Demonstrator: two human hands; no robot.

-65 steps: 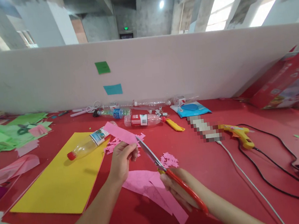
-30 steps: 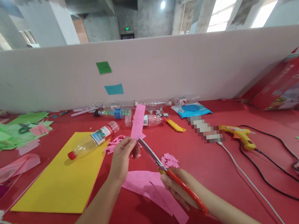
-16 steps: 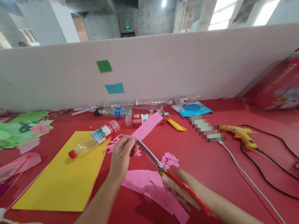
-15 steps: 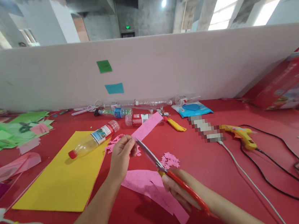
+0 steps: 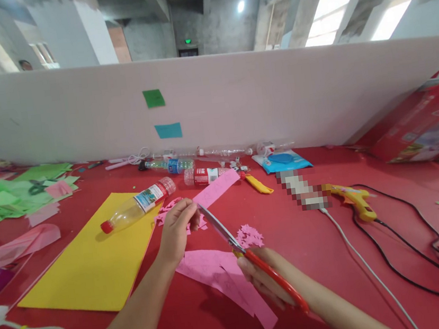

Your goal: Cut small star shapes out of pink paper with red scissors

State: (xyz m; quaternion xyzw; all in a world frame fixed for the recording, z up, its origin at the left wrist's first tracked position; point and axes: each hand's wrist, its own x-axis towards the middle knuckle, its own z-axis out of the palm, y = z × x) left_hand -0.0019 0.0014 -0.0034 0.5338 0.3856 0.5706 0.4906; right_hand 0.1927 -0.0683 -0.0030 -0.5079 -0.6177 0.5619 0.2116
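Note:
Pinched between the thumb and fingers of my left hand (image 5: 177, 226) is one end of a pink paper strip (image 5: 218, 187), which points up and to the right. My right hand (image 5: 267, 273) is closed around the red handles of a pair of scissors (image 5: 225, 232). The blade tips reach the strip right beside my left fingertips, and the blades look nearly together. Below the scissors lies a larger curved pink paper sheet (image 5: 212, 272). Small pink cut pieces (image 5: 249, 235) are heaped right of the blades, and more pink scraps (image 5: 165, 212) lie behind my left hand.
A bottle with a red cap (image 5: 140, 203) rests on yellow paper (image 5: 83, 261). Several bottles lie along the white partition (image 5: 275, 93). To the right are a yellow cutter (image 5: 260, 183), a blue packet (image 5: 283, 161) and a yellow glue gun (image 5: 354, 198) with a black cord. Green paper (image 5: 4, 201) is piled left.
The free end of the pink strip has dipped slightly. My left fingertips and the scissor tips have shifted a little to the left, with both grips unchanged.

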